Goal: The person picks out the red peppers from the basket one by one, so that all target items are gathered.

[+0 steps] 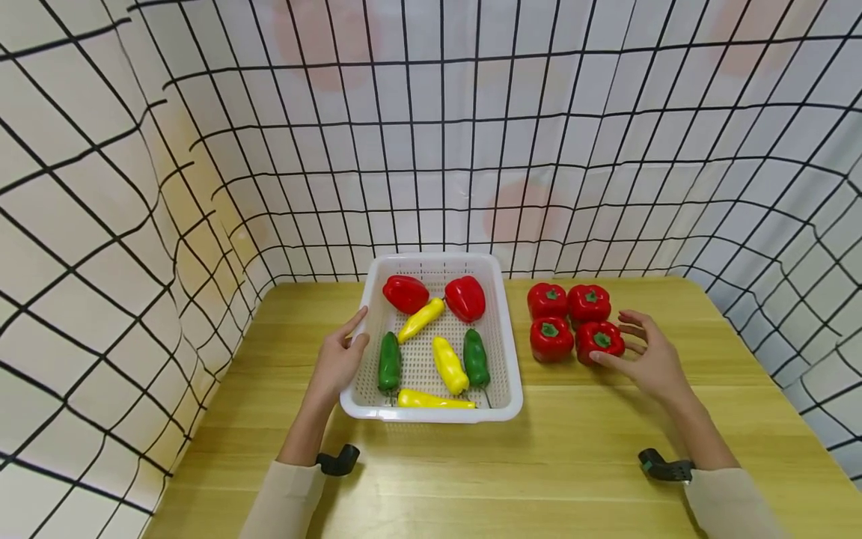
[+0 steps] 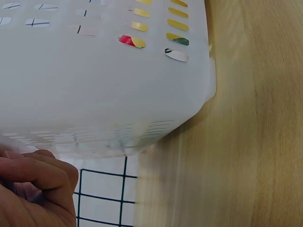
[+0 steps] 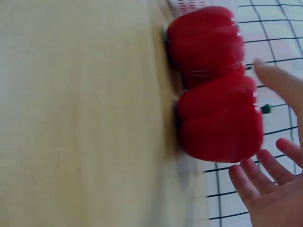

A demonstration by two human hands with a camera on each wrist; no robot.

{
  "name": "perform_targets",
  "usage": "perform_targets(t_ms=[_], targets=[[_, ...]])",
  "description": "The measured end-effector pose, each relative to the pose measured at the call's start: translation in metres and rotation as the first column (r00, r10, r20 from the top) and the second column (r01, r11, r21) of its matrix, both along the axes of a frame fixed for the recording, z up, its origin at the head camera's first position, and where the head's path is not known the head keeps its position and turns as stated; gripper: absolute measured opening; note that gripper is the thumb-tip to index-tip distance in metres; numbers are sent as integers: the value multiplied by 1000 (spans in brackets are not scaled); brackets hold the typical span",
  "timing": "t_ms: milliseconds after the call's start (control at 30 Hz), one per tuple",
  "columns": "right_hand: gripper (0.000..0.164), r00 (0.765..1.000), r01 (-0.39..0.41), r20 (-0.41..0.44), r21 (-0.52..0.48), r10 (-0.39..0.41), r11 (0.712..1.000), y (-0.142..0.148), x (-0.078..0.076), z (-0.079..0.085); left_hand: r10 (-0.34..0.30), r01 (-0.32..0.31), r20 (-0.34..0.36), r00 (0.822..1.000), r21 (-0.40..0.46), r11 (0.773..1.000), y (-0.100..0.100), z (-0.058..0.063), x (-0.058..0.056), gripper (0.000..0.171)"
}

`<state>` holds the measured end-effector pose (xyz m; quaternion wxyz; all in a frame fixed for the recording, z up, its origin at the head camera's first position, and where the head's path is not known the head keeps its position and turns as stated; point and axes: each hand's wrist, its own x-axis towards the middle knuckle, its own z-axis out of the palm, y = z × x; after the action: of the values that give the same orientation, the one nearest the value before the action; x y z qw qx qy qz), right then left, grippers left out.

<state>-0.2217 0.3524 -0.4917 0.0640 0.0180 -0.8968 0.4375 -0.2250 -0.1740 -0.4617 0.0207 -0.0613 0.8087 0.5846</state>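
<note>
A white plastic basket (image 1: 431, 413) stands on the table, with red bell peppers (image 1: 465, 299), yellow peppers (image 1: 449, 365) and green peppers (image 1: 389, 362) lying inside. My left hand (image 1: 340, 358) holds the basket's left rim; its curled fingers (image 2: 52, 172) show beside the basket wall (image 2: 94, 85) in the left wrist view. To the right of the basket, several red bell peppers sit stem up in two rows. My right hand (image 1: 649, 361) is around the front right bell pepper (image 1: 599, 342), thumb at its front and spread fingers (image 3: 267, 172) by its right side, not closed on it.
The wooden table (image 1: 438, 479) extends in front of the basket and to both sides. A black wire grid (image 1: 444, 135) over white sheeting rises behind and at both sides. Small black devices (image 1: 339, 460) are strapped to both wrists.
</note>
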Motion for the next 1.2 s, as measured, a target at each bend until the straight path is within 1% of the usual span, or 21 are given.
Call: perform_targets(t_ms=[133, 233, 333, 467, 567, 667, 767, 933, 1067, 1200], targets=[[85, 998, 19, -61, -10, -20, 1000, 0, -3, 11, -1, 1, -6, 1000, 5, 1000, 0, -1, -2, 52], [77, 996, 31, -87, -17, -32, 999, -2, -7, 22, -4, 4, -8, 1000, 5, 1000, 1, -2, -3, 52], [73, 994, 38, -99, -25, -40, 999, -8, -14, 33, -9, 9, -12, 1000, 0, 1000, 2, -2, -4, 52], [69, 992, 24, -126, -53, -31, 998, -21, -20, 47, -12, 12, -18, 1000, -6, 1000, 4, -2, -4, 52], [67, 989, 7, -147, -61, -16, 998, -31, -24, 54, -7, 7, -13, 1000, -10, 1000, 5, -3, -3, 52], [67, 990, -7, -142, -58, -1, 998, -41, -28, 59, -12, 12, 5, 1000, 1, 1000, 5, -4, -3, 52], [68, 991, -43, -126, -60, 36, 997, -54, -35, 65, -8, 8, 13, 1000, 12, 1000, 4, -6, -3, 52], [71, 990, -101, -101, -69, 94, 993, -81, -45, 83, 1, -1, 0, 1000, 2, 1000, 1, -5, -3, 52], [68, 987, -139, -92, -86, 131, 987, -104, -53, 98, 2, -2, 2, 1000, 2, 1000, 0, -3, -3, 52], [68, 983, -168, -87, -75, 161, 983, -129, -61, 110, 5, -5, 3, 1000, 3, 1000, 0, -2, -2, 51]])
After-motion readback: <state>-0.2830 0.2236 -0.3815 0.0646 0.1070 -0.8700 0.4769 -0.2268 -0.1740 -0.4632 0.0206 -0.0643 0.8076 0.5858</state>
